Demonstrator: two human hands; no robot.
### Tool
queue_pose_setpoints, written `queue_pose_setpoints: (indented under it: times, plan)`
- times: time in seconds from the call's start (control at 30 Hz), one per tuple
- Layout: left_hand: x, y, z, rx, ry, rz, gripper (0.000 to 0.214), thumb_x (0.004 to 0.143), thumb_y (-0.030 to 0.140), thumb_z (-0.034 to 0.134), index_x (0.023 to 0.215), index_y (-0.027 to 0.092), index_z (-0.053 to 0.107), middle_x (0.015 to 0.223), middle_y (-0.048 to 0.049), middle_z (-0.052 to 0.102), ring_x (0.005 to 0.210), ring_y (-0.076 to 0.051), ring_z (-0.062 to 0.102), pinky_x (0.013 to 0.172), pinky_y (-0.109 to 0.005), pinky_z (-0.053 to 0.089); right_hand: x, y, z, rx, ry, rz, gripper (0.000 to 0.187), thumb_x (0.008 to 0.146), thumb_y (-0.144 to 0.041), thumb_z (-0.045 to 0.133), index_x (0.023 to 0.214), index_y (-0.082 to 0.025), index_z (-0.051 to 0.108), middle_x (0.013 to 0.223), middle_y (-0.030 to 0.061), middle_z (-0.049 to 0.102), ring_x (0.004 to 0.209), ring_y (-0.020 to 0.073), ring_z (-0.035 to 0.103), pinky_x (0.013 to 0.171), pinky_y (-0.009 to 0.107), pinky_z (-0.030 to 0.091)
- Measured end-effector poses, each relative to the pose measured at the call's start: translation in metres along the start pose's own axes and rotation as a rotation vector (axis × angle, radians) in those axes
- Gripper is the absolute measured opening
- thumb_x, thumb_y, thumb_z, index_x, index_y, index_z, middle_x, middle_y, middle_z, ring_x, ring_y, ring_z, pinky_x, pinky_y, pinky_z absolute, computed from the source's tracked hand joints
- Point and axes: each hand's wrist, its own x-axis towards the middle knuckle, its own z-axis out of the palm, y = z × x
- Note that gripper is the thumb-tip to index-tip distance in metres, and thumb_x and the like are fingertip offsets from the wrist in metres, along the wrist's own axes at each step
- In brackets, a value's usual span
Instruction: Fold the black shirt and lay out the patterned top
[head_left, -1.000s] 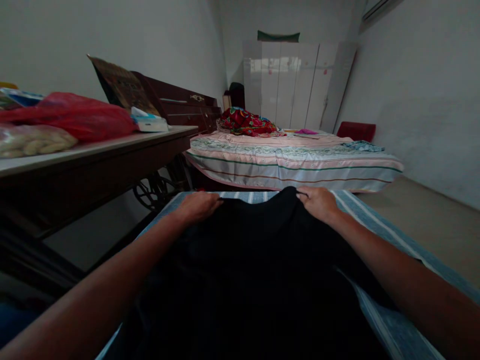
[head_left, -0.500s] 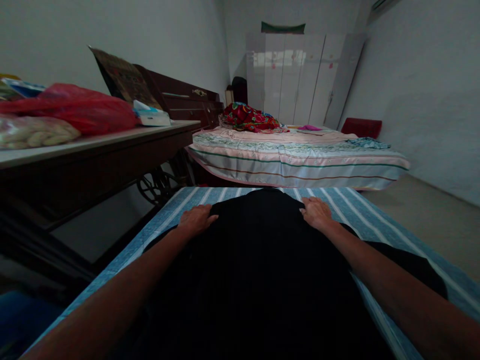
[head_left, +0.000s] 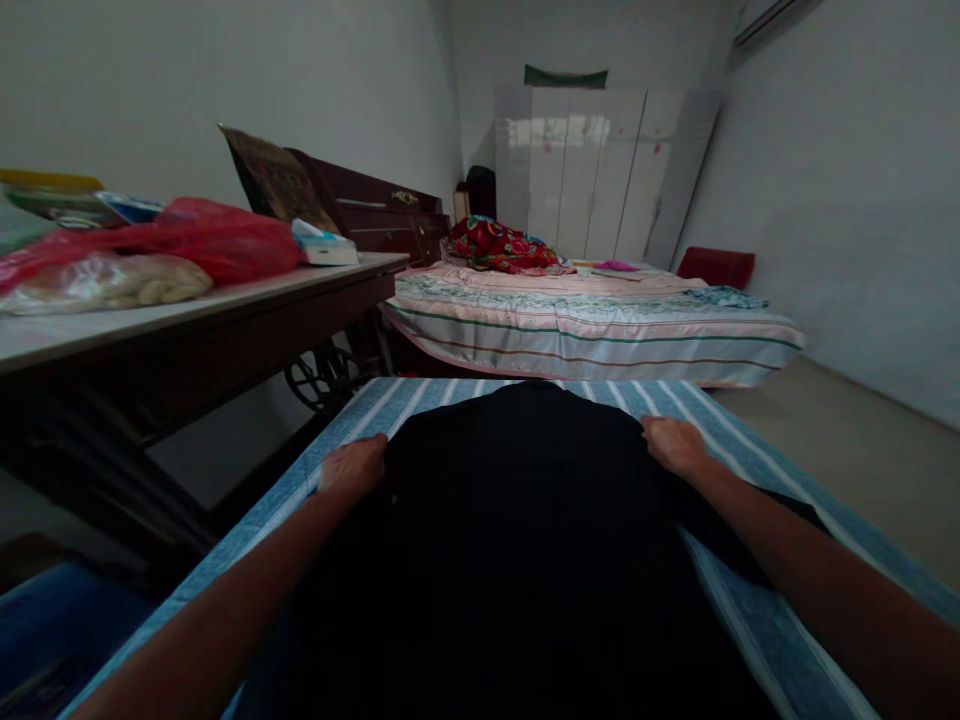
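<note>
A black garment [head_left: 517, 520] lies spread on a blue striped cloth [head_left: 720, 420] in front of me. My left hand [head_left: 352, 466] sits at the garment's left edge, fingers curled onto the fabric. My right hand [head_left: 673, 446] rests at the right edge, its fingers bent over the fabric as well. Both forearms reach forward along the garment's two sides. The fingertips are partly hidden against the dark cloth.
A dark wooden table [head_left: 225, 320] on the left carries a red plastic bag [head_left: 217, 240], a clear bag [head_left: 112, 285] and a tissue box [head_left: 326, 245]. Ahead stands a bed [head_left: 592, 320] with a red floral bundle [head_left: 495, 245]. White wardrobes [head_left: 600, 170] line the far wall.
My hands went from pinching the garment's far edge to pressing on it, then slid outward and toward me to its side edges. The garment now lies flatter and wider.
</note>
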Motion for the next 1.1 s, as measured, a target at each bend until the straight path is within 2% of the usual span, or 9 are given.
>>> queue_pose_setpoints:
  times: [0.13, 0.23, 0.4, 0.53, 0.67, 0.87, 0.97, 1.1]
  plan:
    - [0.000, -0.003, -0.005, 0.027, 0.083, 0.011, 0.031, 0.080, 0.011, 0.036, 0.102, 0.012, 0.058, 0.102, -0.0197, 0.063, 0.098, -0.034, 0.060, 0.076, -0.042, 0.047, 0.007, 0.006, -0.024, -0.047, 0.094, 0.027, 0.027, 0.092, -0.022, 0.042, 0.113, -0.010, 0.055, 0.106, 0.0156, 0.062, 0.098, 0.0256, 0.059, 0.082, 0.040, 0.042]
    - [-0.015, 0.006, -0.004, 0.044, 0.131, 0.037, 0.032, 0.080, 0.011, 0.038, 0.105, 0.012, 0.058, 0.109, -0.0207, 0.058, 0.106, -0.036, 0.054, 0.081, -0.045, 0.045, -0.002, -0.003, -0.025, -0.061, 0.122, 0.042, 0.028, 0.090, -0.020, 0.044, 0.115, -0.010, 0.053, 0.110, 0.0182, 0.059, 0.104, 0.0284, 0.055, 0.085, 0.042, 0.040]
    - [-0.076, 0.024, -0.003, 0.045, 0.234, 0.170, 0.035, 0.088, 0.025, 0.035, 0.116, 0.015, 0.054, 0.132, -0.0173, 0.045, 0.119, -0.033, 0.044, 0.095, -0.044, 0.037, -0.059, -0.026, -0.009, -0.009, 0.096, -0.092, 0.023, 0.090, -0.027, 0.044, 0.108, -0.018, 0.056, 0.109, 0.0111, 0.059, 0.103, 0.0243, 0.053, 0.088, 0.036, 0.036]
    - [-0.133, 0.025, 0.004, -0.025, 0.168, 0.266, 0.038, 0.089, 0.038, 0.040, 0.116, 0.016, 0.055, 0.128, -0.0135, 0.051, 0.113, -0.028, 0.049, 0.094, -0.037, 0.039, -0.118, -0.026, 0.004, 0.051, 0.039, -0.105, 0.023, 0.088, -0.032, 0.047, 0.100, -0.018, 0.060, 0.102, 0.0098, 0.061, 0.096, 0.0232, 0.056, 0.082, 0.033, 0.038]
    - [-0.172, 0.020, 0.011, -0.076, 0.092, 0.180, 0.041, 0.088, 0.041, 0.041, 0.115, 0.012, 0.055, 0.121, -0.0152, 0.056, 0.108, -0.028, 0.054, 0.090, -0.038, 0.043, -0.170, -0.016, 0.017, 0.121, 0.017, -0.050, 0.031, 0.090, -0.037, 0.044, 0.105, -0.016, 0.060, 0.099, 0.0115, 0.062, 0.093, 0.0240, 0.058, 0.076, 0.032, 0.041]
    - [-0.215, 0.010, 0.007, -0.158, 0.077, 0.066, 0.041, 0.089, 0.035, 0.039, 0.117, 0.008, 0.052, 0.114, -0.0151, 0.059, 0.108, -0.027, 0.055, 0.089, -0.034, 0.043, -0.239, -0.004, 0.037, 0.249, 0.027, -0.047, 0.034, 0.089, -0.039, 0.044, 0.100, -0.014, 0.063, 0.099, 0.0125, 0.063, 0.095, 0.0245, 0.058, 0.085, 0.032, 0.041]
    - [-0.236, 0.005, 0.006, -0.198, 0.056, 0.005, 0.039, 0.089, 0.032, 0.038, 0.118, 0.007, 0.050, 0.115, -0.0148, 0.060, 0.109, -0.026, 0.055, 0.088, -0.032, 0.043, -0.263, 0.003, 0.045, 0.316, 0.036, -0.039, 0.031, 0.087, -0.037, 0.045, 0.096, -0.016, 0.065, 0.101, 0.0116, 0.063, 0.095, 0.0236, 0.059, 0.086, 0.031, 0.041]
    - [-0.253, -0.004, 0.003, -0.267, -0.028, -0.097, 0.033, 0.088, 0.033, 0.039, 0.110, 0.012, 0.053, 0.107, -0.0137, 0.063, 0.101, -0.028, 0.060, 0.080, -0.034, 0.045, -0.278, 0.006, 0.051, 0.402, 0.061, 0.004, 0.027, 0.084, -0.035, 0.046, 0.085, -0.016, 0.066, 0.098, 0.0126, 0.063, 0.095, 0.0252, 0.059, 0.085, 0.033, 0.042]
